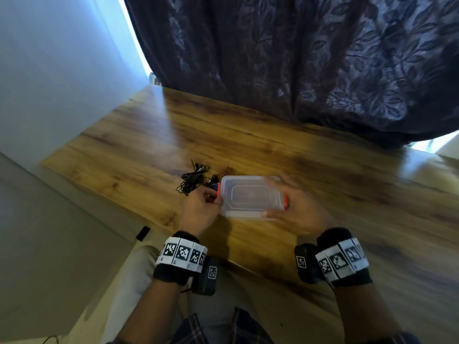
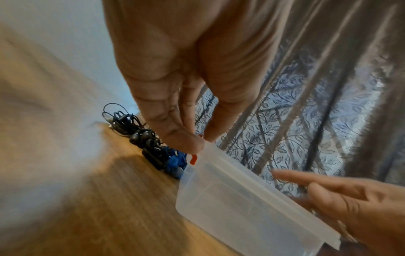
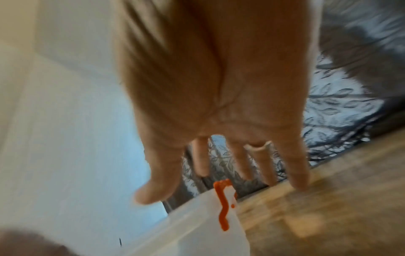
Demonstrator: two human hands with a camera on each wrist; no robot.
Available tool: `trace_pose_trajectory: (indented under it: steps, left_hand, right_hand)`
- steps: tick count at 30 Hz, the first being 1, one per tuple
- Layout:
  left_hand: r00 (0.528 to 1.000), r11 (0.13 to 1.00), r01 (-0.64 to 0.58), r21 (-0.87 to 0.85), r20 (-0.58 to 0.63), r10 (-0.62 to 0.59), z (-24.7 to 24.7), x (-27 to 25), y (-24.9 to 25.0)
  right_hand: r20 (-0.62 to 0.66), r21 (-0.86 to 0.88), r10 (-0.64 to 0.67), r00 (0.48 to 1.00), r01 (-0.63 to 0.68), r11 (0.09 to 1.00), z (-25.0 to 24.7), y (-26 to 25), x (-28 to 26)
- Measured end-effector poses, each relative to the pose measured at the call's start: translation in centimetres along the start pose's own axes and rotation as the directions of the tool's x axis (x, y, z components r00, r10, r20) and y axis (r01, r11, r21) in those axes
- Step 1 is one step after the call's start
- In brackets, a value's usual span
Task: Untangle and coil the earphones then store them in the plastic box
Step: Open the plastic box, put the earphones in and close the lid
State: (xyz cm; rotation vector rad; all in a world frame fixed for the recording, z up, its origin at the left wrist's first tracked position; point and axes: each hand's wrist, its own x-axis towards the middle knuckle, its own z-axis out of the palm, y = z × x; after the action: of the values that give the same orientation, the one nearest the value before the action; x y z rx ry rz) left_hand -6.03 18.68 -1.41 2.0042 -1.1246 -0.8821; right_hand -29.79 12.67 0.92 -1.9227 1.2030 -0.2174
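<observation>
A clear plastic box (image 1: 250, 197) with its lid on and orange clips at both ends lies on the wooden table (image 1: 248, 135) in front of me. My left hand (image 1: 216, 198) pinches the box's left end at the orange clip (image 2: 194, 159), thumb and finger closed on the corner. My right hand (image 1: 289, 204) is blurred and spread around the right end; in the right wrist view its fingers (image 3: 268, 166) are straight above the right clip (image 3: 223, 204). Tangled black earphones (image 1: 192, 180) and a blue set (image 2: 175, 162) lie just left of the box.
A dark patterned curtain (image 1: 310, 58) hangs over the table's far edge. A pale wall (image 1: 49, 70) runs along the left. The table's near edge (image 1: 248, 266) is close to my wrists, with my lap below.
</observation>
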Motion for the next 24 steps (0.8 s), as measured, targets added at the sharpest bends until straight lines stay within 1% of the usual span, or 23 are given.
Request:
trace_pose_trajectory:
  steps: [1, 3, 4, 5, 6, 9, 10, 12, 15, 16, 17, 18, 19, 20, 21, 22, 23, 24]
  left_hand:
    - [1.000, 0.999, 0.019, -0.031, 0.009, -0.019, -0.1, 0.0, -0.1]
    - [0.998, 0.996, 0.049, -0.068, 0.051, -0.046, -0.3, -0.1, -0.4]
    - [0.996, 0.995, 0.057, -0.087, 0.067, -0.051, -0.2, -0.3, -0.5]
    - [0.996, 0.993, 0.054, -0.102, 0.070, -0.047, -0.1, -0.3, -0.5]
    - [0.998, 0.993, 0.041, -0.107, 0.060, -0.035, 0.0, -0.5, -0.6]
    - [0.999, 0.996, 0.012, -0.084, 0.030, -0.010, 0.2, -0.6, -0.8]
    - [1.000, 0.997, 0.016, -0.080, 0.028, -0.013, 0.2, -0.6, -0.9]
    - [0.999, 0.995, 0.028, -0.101, 0.035, -0.024, 0.2, -0.5, -1.2]
    - [0.995, 0.973, 0.081, -0.215, 0.070, -0.068, 0.0, -0.1, -1.9]
    - [0.993, 0.965, 0.100, -0.244, 0.084, -0.082, 0.0, 0.0, -2.2]
    - [0.991, 0.959, 0.116, -0.257, 0.098, -0.093, -0.1, 0.1, -2.4]
    - [0.988, 0.956, 0.131, -0.263, 0.111, -0.105, -0.1, 0.2, -2.5]
    - [0.986, 0.952, 0.145, -0.270, 0.121, -0.116, -0.2, 0.3, -2.5]
    - [0.984, 0.947, 0.158, -0.278, 0.128, -0.126, -0.2, 0.4, -2.6]
    - [0.982, 0.946, 0.165, -0.280, 0.135, -0.132, -0.2, 0.5, -2.7]
    - [0.981, 0.947, 0.167, -0.274, 0.138, -0.133, -0.1, 0.6, -2.8]
    - [0.982, 0.949, 0.163, -0.269, 0.138, -0.130, -0.1, 0.7, -2.9]
    - [0.982, 0.950, 0.159, -0.269, 0.139, -0.125, -0.1, 0.7, -3.0]
  right_hand:
    - [-0.096, 0.111, 0.064, 0.993, -0.053, 0.992, -0.1, -0.3, -0.7]
    - [-0.257, 0.206, 0.185, 0.948, -0.134, 0.969, 0.1, -0.8, -1.5]
    - [-0.304, 0.244, 0.226, 0.925, -0.153, 0.957, 0.4, -0.8, -1.5]
    - [-0.324, 0.285, 0.255, 0.911, -0.163, 0.945, 0.7, -0.8, -1.4]
    - [-0.336, 0.289, 0.280, 0.899, -0.185, 0.939, 1.1, -0.9, -1.2]
    - [-0.398, 0.239, 0.320, 0.860, -0.240, 0.941, 1.7, -1.4, -0.7]
    - [-0.403, 0.225, 0.325, 0.855, -0.252, 0.941, 1.7, -1.4, -0.5]
    - [-0.392, 0.221, 0.353, 0.850, -0.285, 0.933, 1.7, -1.0, -0.3]
    - [-0.324, 0.315, 0.412, 0.852, -0.313, 0.896, 1.4, 0.4, 0.1]
    - [-0.321, 0.280, 0.398, 0.859, -0.315, 0.907, 1.2, 0.6, 0.2]
    - [-0.332, 0.195, 0.345, 0.878, -0.294, 0.936, 1.0, 0.5, 0.1]
    - [-0.342, 0.089, 0.256, 0.904, -0.240, 0.967, 0.8, 0.3, 0.3]
    - [-0.312, -0.016, 0.137, 0.940, -0.150, 0.989, 0.6, 0.3, 0.6]
    - [-0.233, -0.116, 0.025, 0.972, -0.053, 0.992, 0.4, 0.2, 0.9]
    - [-0.119, -0.209, -0.045, 0.992, 0.020, 0.978, 0.2, -0.1, 1.3]
    - [-0.001, -0.292, -0.080, 0.997, 0.077, 0.953, 0.3, -0.1, 1.7]
    - [0.083, -0.353, -0.092, 0.992, 0.115, 0.928, 0.4, 0.0, 2.3]
    - [0.118, -0.376, -0.097, 0.988, 0.135, 0.917, 0.5, 0.1, 2.9]
